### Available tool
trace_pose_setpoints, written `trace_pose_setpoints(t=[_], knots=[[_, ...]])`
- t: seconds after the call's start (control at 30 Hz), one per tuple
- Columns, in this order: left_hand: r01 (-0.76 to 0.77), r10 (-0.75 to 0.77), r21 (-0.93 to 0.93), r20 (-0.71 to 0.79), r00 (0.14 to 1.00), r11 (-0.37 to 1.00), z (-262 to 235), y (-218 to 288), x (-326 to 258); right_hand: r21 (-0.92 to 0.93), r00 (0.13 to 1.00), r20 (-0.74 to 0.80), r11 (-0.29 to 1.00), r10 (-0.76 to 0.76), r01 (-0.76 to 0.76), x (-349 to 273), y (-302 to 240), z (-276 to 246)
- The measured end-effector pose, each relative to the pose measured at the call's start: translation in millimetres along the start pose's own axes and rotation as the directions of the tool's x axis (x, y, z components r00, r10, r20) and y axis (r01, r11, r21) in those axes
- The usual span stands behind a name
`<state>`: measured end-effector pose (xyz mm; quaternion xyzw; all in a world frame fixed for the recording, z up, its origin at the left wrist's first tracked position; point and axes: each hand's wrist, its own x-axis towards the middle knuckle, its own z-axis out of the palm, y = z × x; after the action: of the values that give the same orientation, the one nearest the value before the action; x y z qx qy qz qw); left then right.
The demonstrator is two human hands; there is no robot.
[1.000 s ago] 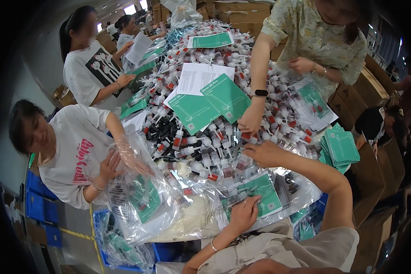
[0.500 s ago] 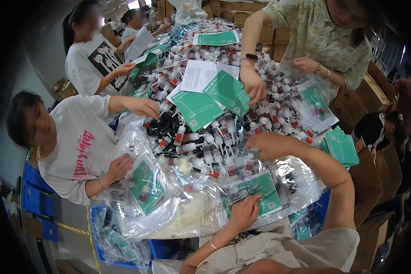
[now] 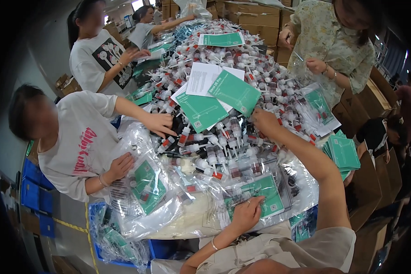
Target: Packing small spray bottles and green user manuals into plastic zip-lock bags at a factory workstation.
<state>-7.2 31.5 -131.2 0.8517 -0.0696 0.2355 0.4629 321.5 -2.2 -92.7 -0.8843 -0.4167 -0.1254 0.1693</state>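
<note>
My left hand (image 3: 246,213) lies on a clear plastic bag (image 3: 285,204) at the near edge of the table, its index finger stretched over a green booklet (image 3: 268,194) in it. Small bottles with white nozzles and dark or red contents lie at the bag's far side. My right hand (image 3: 266,123) reaches into the heap of small bottles (image 3: 235,132), just right of a green booklet (image 3: 236,93); its fingertips are bent down and partly hidden, so I cannot see whether they grip anything.
At left, a co-worker's hand (image 3: 160,124) reaches into the heap; their other hand rests on a bag with a booklet and a wrench (image 3: 156,181). A co-worker opposite holds a clear bag. Green booklets (image 3: 342,153) are stacked at right. A blue bin (image 3: 96,223) stands below.
My right hand has moved farther into the heap, up beside the booklets. My left hand has barely moved. The co-worker opposite has withdrawn a hand from the heap.
</note>
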Motion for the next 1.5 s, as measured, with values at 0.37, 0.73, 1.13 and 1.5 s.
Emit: trace_pose_setpoints(t=[0.37, 0.73, 1.13, 1.5], knots=[[0.011, -0.011, 0.015, 0.009, 1.000, 1.000, -0.4, -1.5, -0.2, 0.154, 0.963, 0.158, 0.968, -0.220, 0.196, 4.3, -5.8, -9.2], [-0.004, 0.004, 0.006, -0.003, 1.000, 1.000, 1.2, -3.6, -0.6, -0.204, 0.791, 0.313, 0.776, -0.526, 0.597, 12.2, -20.7, -32.5], [-0.006, 0.009, -0.053, 0.061, 0.998, 0.999, -12.7, 9.3, 3.4, -0.168, 0.502, 0.514, 0.492, -0.696, 0.854, 18.2, -6.0, -109.8], [-0.041, -0.018, 0.361, 0.160, 0.987, 0.932, -39.3, 39.1, 29.6, 0.540, 0.954, 0.295, 0.834, -0.061, -0.113, -91.0, -28.7, -186.8]])
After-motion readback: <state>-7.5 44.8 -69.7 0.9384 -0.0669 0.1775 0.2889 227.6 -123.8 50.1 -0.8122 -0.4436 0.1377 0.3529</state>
